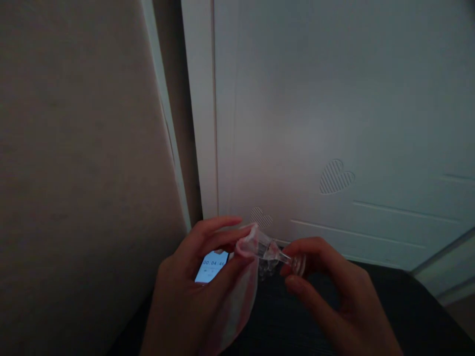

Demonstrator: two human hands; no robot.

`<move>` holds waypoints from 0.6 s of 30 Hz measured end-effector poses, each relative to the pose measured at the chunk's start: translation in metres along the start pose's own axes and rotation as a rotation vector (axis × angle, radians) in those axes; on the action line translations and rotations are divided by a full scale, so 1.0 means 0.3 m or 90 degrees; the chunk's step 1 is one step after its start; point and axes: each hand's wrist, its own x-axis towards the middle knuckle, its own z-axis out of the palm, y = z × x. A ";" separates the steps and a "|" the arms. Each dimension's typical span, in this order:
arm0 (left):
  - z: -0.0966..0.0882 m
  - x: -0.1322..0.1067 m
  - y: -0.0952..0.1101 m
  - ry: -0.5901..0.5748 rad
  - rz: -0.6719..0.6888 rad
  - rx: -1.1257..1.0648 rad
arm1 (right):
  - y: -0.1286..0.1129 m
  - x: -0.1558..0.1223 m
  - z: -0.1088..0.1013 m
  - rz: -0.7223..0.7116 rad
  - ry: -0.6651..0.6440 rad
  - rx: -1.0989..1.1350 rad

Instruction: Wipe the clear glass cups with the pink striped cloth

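A small clear stemmed glass [264,243] lies tilted between my hands, its bowl toward the left and its round foot toward the right. My right hand [334,284] pinches it by the stem and foot. A pink and white striped cloth [237,311] is gripped by my left hand [193,277], fingers and thumb closed on it, and it hangs down below. Part of the cloth is bunched at the bowl, and whether it goes inside the bowl I cannot tell.
Behind my left hand a lit phone [211,267] shows a timer. Several clear glass-like pieces [267,269] sit beyond the glass on the dark tabletop [282,316]. A white panel with heart patterns [297,123] rises behind, and a beige wall [81,148] stands at left.
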 end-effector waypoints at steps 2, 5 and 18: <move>0.004 -0.004 0.009 0.033 -0.005 0.024 | 0.000 0.001 0.000 0.001 0.003 -0.001; 0.009 -0.006 0.022 0.067 -0.005 0.030 | 0.004 -0.003 -0.001 -0.002 0.009 -0.012; 0.005 0.009 0.014 -0.021 -0.053 -0.096 | 0.010 -0.006 -0.007 -0.001 -0.013 -0.014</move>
